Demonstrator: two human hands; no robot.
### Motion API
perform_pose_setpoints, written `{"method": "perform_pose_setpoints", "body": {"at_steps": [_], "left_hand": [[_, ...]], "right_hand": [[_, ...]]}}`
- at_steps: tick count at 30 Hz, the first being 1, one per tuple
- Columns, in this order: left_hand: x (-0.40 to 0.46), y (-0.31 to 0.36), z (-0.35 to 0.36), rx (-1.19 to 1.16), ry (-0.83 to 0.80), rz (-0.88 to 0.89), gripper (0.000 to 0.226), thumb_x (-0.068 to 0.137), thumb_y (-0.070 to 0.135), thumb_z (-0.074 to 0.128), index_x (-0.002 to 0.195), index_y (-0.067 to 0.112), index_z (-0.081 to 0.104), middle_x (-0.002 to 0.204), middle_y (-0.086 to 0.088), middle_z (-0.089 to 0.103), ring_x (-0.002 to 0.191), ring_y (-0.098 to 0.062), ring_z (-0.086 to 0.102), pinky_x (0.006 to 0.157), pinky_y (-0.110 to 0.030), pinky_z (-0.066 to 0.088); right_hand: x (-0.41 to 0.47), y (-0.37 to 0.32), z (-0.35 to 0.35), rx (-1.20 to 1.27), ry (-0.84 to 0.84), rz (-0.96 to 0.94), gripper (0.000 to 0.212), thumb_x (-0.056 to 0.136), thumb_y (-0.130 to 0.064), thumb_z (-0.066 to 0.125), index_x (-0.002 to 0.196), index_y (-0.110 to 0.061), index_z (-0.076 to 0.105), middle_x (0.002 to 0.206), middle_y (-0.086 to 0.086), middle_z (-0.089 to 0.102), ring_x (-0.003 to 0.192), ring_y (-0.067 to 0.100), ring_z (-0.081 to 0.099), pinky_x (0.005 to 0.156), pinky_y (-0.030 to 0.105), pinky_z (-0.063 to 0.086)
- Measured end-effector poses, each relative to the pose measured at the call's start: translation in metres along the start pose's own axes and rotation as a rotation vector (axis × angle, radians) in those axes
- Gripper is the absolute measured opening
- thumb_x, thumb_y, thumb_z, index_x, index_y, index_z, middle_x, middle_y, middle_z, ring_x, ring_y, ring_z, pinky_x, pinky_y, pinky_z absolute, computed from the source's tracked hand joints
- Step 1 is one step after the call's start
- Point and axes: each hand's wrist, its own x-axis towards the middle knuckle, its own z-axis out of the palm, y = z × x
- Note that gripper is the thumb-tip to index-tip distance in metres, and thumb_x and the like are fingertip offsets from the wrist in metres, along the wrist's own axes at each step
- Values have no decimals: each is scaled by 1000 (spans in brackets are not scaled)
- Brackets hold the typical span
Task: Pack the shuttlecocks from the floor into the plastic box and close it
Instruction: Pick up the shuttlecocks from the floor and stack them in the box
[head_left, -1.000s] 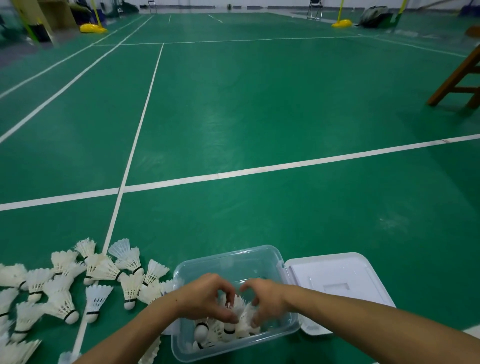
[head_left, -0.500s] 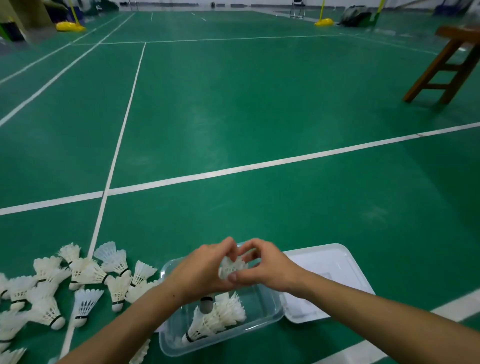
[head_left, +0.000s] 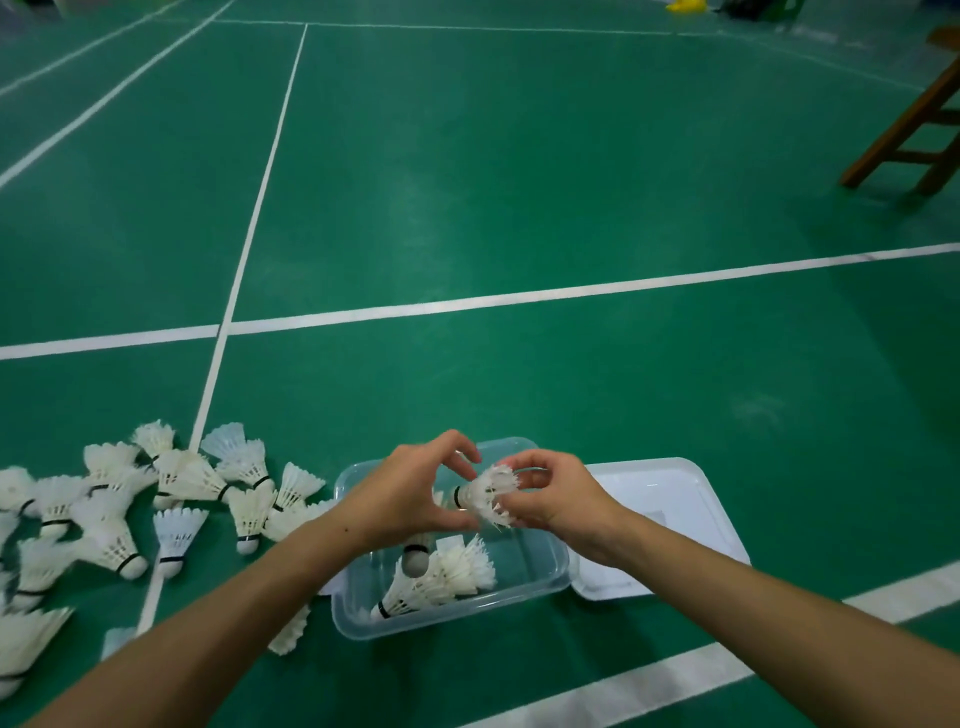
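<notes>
A clear plastic box stands open on the green floor, with a few white shuttlecocks lying in its near end. Above the box my right hand pinches the ragged feathers of a shuttlecock whose cork end points left. My left hand curls round that cork end, thumb below and forefinger above. The dark cork of another shuttlecock pokes out beneath my left palm; whether that hand holds it is unclear. The white lid lies flat against the box's right side.
Several loose shuttlecocks are scattered on the floor left of the box, across a white court line. One more shuttlecock lies at the box's near left corner. Wooden chair legs stand at the far right.
Both hands rose out of the box together. The shuttlecock now lies sideways between them, and the camera has tilted down a little.
</notes>
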Motion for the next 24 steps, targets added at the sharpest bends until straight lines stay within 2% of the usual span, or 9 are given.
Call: {"method": "perform_pose_setpoints", "body": {"at_steps": [2,4,7,10,12,14,17,19,24], "left_hand": [[0,-5,4,22,-3,14,44,74,48,91,108,38,64,106,26,70,103,10,62,85,-13,46],[1,-9,9,28,3,21,36,77,45,89,103,36,67,101,24,71,98,10,64,79,-9,45],[2,-19,15,24,8,15,34,77,49,88,100,39,65,96,23,72,92,6,67,75,-15,50],[3,-27,24,27,21,20,38,76,56,87,97,37,63,89,22,71,84,-1,68,73,-32,57],[4,-25,30,22,32,39,36,77,56,86,95,36,63,86,20,70,82,-1,67,69,-29,54],[5,-22,35,1,27,49,36,77,58,85,95,34,64,86,19,71,81,-1,66,66,-24,51],[7,-25,39,-49,-13,50,42,73,58,88,98,32,67,89,20,74,86,-1,68,73,-30,55],[7,-31,37,-61,-56,37,47,70,58,91,103,32,68,97,20,74,95,2,67,81,-28,55],[12,-43,39,114,-312,-3,69,69,65,88,130,44,63,131,13,61,118,-8,54,97,-31,44]], "right_hand": [[-1,3,-1,3,-1,-8,38,83,11,78,115,-7,71,116,26,72,95,25,75,81,41,65],[-3,4,-3,-15,-9,-39,36,86,9,78,116,-9,72,117,23,72,97,26,76,82,43,66],[-5,2,-4,-37,-16,-94,28,94,-2,75,119,-15,73,121,16,71,106,31,76,86,46,66],[-9,4,-4,-146,-43,-147,34,90,-19,84,122,-25,73,123,7,72,105,25,76,90,40,64],[-10,10,-3,-243,-25,-183,47,80,-24,93,122,-30,72,121,3,71,103,21,75,93,38,63],[-10,15,-2,-293,8,-216,50,76,-22,96,120,-30,72,119,2,70,99,20,75,93,37,63],[-8,17,-6,-314,28,-247,48,75,-21,95,115,-35,72,116,2,69,95,19,75,91,37,63],[-9,15,-12,-354,34,-265,50,75,-21,94,115,-39,71,115,0,69,95,18,74,88,39,64],[-17,13,-28,-435,79,-305,49,77,-18,92,117,-37,70,112,-7,70,101,16,73,85,41,64]]}}
